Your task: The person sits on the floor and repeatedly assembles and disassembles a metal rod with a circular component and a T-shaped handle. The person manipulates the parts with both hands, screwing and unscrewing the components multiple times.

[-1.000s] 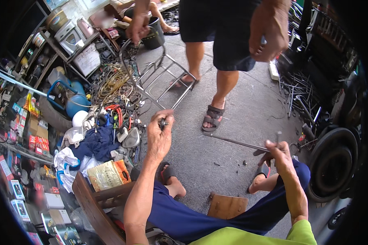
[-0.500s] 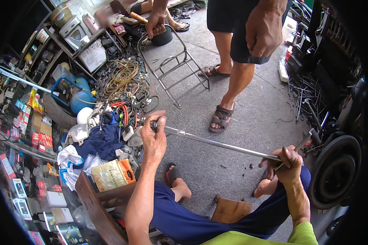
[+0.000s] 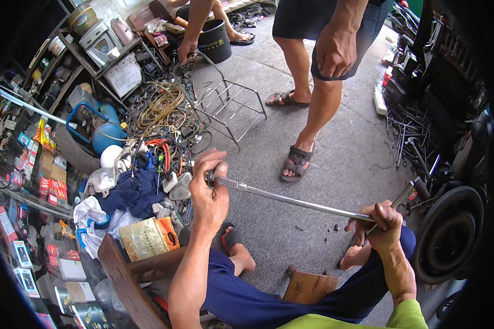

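A long, shiny metal rod (image 3: 299,201) spans between my two hands, sloping down to the right. At its left end, a dark ring-shaped fitting sits in the grip of my left hand (image 3: 209,194), between thumb and fingers, with some fingertips raised. My right hand (image 3: 386,223) is closed around the other end of the rod. A flat metal bar-like tool (image 3: 403,193) also sticks out of that hand, up and to the right; its exact kind I cannot make out. Below the rod, a small wooden stool (image 3: 311,285) stands between my legs.
A standing person's hand holds a metal luggage rack (image 3: 239,85) against the floor ahead. Behind it is a black bucket (image 3: 217,43). Coiled hoses (image 3: 162,104), cloths and a blue tank (image 3: 107,131) crowd the left. A black wheel (image 3: 450,236) and scattered metal rods lie right.
The other person's rack has moved down and left and tilted, uncovering the bucket. My left hand has shifted slightly right and down with the rod; my right hand stays almost in place.
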Demonstrator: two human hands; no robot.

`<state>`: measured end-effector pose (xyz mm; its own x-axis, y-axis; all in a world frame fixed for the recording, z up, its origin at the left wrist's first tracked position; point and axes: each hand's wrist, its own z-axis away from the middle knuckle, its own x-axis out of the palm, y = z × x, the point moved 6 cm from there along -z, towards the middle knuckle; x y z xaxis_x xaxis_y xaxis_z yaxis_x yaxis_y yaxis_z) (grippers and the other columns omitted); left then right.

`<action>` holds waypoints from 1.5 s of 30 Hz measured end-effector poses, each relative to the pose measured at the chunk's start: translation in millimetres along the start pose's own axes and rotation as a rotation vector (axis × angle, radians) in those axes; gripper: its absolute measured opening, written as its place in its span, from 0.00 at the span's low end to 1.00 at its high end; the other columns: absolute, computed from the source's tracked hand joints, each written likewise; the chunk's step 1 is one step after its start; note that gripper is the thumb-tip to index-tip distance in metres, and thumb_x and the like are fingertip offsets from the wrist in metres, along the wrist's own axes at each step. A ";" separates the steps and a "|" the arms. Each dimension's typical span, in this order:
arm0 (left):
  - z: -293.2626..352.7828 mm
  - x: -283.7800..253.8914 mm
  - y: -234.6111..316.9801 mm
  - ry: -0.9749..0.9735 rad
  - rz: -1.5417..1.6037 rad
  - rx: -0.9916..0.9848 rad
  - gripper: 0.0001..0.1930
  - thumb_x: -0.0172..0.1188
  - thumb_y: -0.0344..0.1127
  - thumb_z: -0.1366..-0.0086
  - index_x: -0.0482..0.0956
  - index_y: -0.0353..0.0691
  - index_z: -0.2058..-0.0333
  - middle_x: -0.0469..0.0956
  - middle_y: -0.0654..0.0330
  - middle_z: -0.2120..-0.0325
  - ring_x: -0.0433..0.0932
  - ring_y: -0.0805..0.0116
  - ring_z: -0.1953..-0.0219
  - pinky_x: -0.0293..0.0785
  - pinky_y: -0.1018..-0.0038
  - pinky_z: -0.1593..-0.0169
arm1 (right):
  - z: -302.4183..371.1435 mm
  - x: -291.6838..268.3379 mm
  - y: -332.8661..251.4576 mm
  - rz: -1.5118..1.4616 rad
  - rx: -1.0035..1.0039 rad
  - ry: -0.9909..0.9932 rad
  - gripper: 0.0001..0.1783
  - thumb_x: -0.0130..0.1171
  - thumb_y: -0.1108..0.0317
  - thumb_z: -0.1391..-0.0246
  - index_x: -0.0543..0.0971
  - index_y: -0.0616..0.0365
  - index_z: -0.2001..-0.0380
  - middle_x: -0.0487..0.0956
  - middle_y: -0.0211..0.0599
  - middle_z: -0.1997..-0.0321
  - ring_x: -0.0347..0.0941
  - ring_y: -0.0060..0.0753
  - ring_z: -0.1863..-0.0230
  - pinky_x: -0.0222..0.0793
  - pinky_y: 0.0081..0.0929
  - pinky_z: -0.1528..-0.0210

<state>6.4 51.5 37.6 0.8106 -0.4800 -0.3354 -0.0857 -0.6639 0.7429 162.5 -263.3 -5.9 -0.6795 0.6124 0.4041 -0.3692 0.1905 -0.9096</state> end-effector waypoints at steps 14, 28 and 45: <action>-1.8 8.4 15.7 -0.011 0.021 0.026 0.07 0.55 0.31 0.33 0.75 0.33 0.65 0.78 0.54 0.57 0.72 0.55 0.45 0.67 0.63 0.43 | 7.4 -12.9 3.3 -0.182 -0.008 -0.051 0.35 0.47 0.54 0.39 0.54 0.51 0.99 0.74 0.83 0.70 0.74 0.58 0.89 0.66 0.32 0.94; -2.2 21.4 27.2 -0.040 -0.032 0.103 0.05 0.55 0.29 0.34 0.75 0.34 0.63 0.78 0.55 0.57 0.72 0.54 0.45 0.67 0.62 0.43 | 12.2 -26.6 19.5 -0.306 0.110 -0.028 0.36 0.48 0.51 0.39 0.51 0.49 0.99 0.75 0.82 0.69 0.74 0.53 0.89 0.66 0.33 0.93; 7.2 31.3 39.0 -0.171 -0.042 0.195 0.02 0.56 0.24 0.37 0.73 0.35 0.66 0.78 0.56 0.58 0.72 0.53 0.45 0.69 0.59 0.43 | 34.4 -22.3 29.0 -1.022 0.478 -0.300 0.33 0.26 0.52 0.30 0.53 0.48 0.92 0.71 0.86 0.57 0.73 0.42 0.88 0.69 0.44 0.79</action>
<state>24.2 6.4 51.9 0.7077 -0.5283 -0.4691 -0.1771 -0.7755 0.6060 145.1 -297.8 -38.0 -0.0270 0.1224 0.9921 -0.9888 0.1428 -0.0445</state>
